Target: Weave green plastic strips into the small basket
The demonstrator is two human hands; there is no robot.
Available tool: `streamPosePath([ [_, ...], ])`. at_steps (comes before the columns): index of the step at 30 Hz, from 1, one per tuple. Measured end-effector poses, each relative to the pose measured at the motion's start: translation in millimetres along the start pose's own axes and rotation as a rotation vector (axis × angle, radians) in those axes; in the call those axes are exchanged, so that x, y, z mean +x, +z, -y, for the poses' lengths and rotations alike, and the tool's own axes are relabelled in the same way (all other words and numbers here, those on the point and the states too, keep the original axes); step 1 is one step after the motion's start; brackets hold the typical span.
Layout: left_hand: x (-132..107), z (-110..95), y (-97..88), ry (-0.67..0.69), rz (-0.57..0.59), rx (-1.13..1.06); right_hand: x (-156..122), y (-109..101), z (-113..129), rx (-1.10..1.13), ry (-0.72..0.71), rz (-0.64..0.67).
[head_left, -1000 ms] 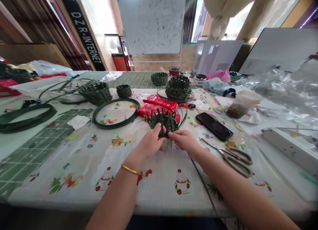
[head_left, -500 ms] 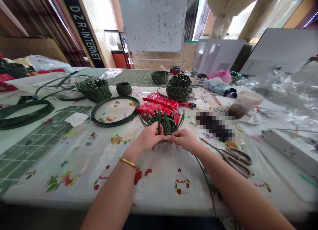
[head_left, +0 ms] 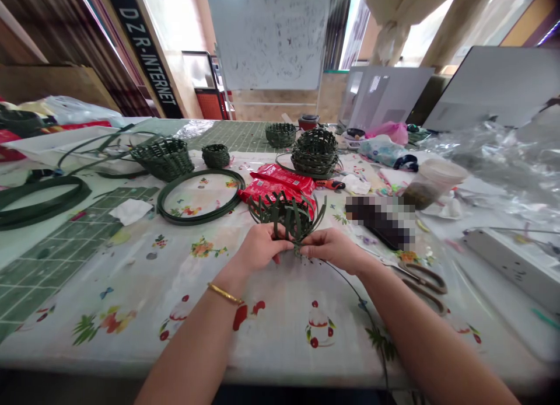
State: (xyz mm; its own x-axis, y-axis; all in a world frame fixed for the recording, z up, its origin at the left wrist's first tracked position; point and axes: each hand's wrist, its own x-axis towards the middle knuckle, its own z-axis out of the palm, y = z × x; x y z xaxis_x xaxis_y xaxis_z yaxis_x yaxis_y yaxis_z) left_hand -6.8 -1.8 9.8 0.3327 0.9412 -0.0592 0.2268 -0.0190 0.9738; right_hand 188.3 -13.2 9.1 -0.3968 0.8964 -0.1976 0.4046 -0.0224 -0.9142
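A small, partly woven dark green basket (head_left: 301, 216) stands in front of me, its loose upright strips splaying out around the top. My left hand (head_left: 260, 247) is closed on its near left side, with thumb and fingers pinching the weave. At the near right side, my right hand (head_left: 330, 248) pinches a thin green strip (head_left: 359, 296), its thumb close to the left thumb. From under that hand the strip trails down past the table's front edge. Fingertips of both hands are partly hidden by the weave. Right behind the basket lie red packets (head_left: 275, 185).
A coil of green strip (head_left: 163, 205) and finished baskets (head_left: 164, 159) lie to the left and back. Scissors (head_left: 424, 276) rest partly under my right forearm. A white power strip (head_left: 516, 265), a plastic cup (head_left: 437, 180) and clear wrapping (head_left: 494, 160) occupy the right side.
Both hands have shifted slightly, and the right fingers have drawn in at the basket's near side. The trailing strip now shows more plainly, curving from the right hand.
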Motion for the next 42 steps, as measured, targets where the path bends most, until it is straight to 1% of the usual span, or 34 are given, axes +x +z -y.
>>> streamPosePath([
  [3,0,0,0.5,0.041,-0.096,0.111,-1,-5,1,-0.125,-0.053,-0.006],
  [5,1,1,-3.2,0.039,-0.206,0.185,-2,-12,1,-0.224,-0.056,-0.026],
  [6,3,3,-6.4,0.035,-0.265,0.200,-3,-16,2,-0.289,-0.050,-0.056],
  [8,6,6,-15.0,0.040,-0.379,0.179,-5,-23,1,-0.439,-0.034,-0.185],
  [10,9,9,-25.7,0.095,-0.494,0.117,-6,-28,0,-0.563,-0.025,-0.366],
  [13,13,13,-42.7,0.128,-0.653,0.043,-7,-37,-3,-0.675,-0.038,-0.664],
  [15,15,15,-52.1,0.149,-0.758,-0.040,-8,-43,-6,-0.745,-0.099,-0.829],
  [17,15,17,-57.8,0.173,-0.838,-0.141,-7,-46,-9,-0.779,-0.194,-0.908],
  [19,16,18,-58.9,0.202,-0.877,-0.245,-6,-46,-11,-0.788,-0.268,-0.919],
  [21,16,17,-56.2,0.232,-0.863,-0.348,-4,-39,-10,-0.742,-0.321,-0.907],
  [22,16,16,-54.2,0.246,-0.844,-0.400,-3,-35,-8,-0.668,-0.339,-0.900],
  [24,16,14,-50.4,0.270,-0.798,-0.508,-1,-25,-4,-0.392,-0.366,-0.875],
  [27,13,8,-48.4,0.280,-0.746,-0.664,2,-15,0,0.128,-0.360,-0.812],
  [28,12,7,-48.9,0.276,-0.734,-0.710,3,-14,1,0.238,-0.358,-0.806],
  [29,10,6,-49.7,0.268,-0.723,-0.751,4,-14,0,0.300,-0.358,-0.818],
  [30,9,5,-50.7,0.258,-0.712,-0.785,6,-14,-2,0.320,-0.357,-0.842],
  [32,8,4,-52.6,0.237,-0.694,-0.833,9,-17,-6,0.290,-0.354,-0.894],
  [34,7,3,-53.8,0.216,-0.677,-0.856,11,-18,-11,0.251,-0.342,-0.899],
  [38,9,4,-52.9,0.188,-0.669,-0.839,11,-14,-16,0.192,-0.295,-0.807],
  [42,13,7,-46.6,0.189,-0.693,-0.741,11,-2,-14,0.183,-0.244,-0.671],
])
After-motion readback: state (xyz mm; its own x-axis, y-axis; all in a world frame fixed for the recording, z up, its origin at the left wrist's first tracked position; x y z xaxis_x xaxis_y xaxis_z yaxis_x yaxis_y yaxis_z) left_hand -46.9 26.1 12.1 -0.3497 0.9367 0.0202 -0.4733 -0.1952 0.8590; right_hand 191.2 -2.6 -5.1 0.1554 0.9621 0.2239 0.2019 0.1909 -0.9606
